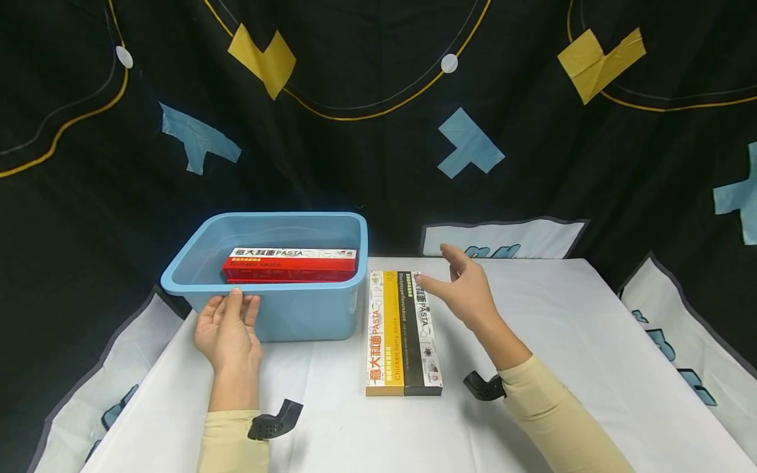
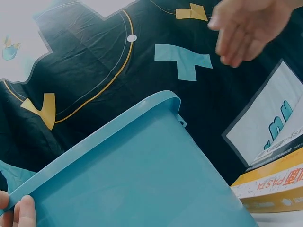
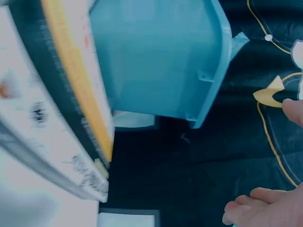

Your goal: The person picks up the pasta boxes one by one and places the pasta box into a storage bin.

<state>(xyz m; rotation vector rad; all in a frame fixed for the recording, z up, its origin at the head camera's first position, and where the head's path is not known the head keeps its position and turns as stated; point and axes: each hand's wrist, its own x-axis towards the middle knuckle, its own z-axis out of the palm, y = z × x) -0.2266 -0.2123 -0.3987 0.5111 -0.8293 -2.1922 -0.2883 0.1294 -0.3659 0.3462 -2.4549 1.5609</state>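
A light blue plastic tub (image 1: 296, 315) stands on the white table, with a red pasta box (image 1: 291, 264) lying inside it. My left hand (image 1: 227, 325) rests on the tub's near rim, fingers straight against the wall; fingertips (image 2: 19, 213) show at the rim (image 2: 109, 130). Right of the tub lie a yellow pasta box (image 1: 384, 335) and a black pasta box (image 1: 418, 335) side by side. My right hand (image 1: 461, 286) hovers open just above the black box's far end, fingers spread, holding nothing. The right wrist view shows the two boxes (image 3: 75, 109) and the tub (image 3: 161, 56).
A white cloth covers the table (image 1: 591, 355), bare to the right of the boxes. A black backdrop with yellow and blue tape patches (image 1: 470, 143) hangs behind. The table's right edge (image 1: 680, 368) slopes away.
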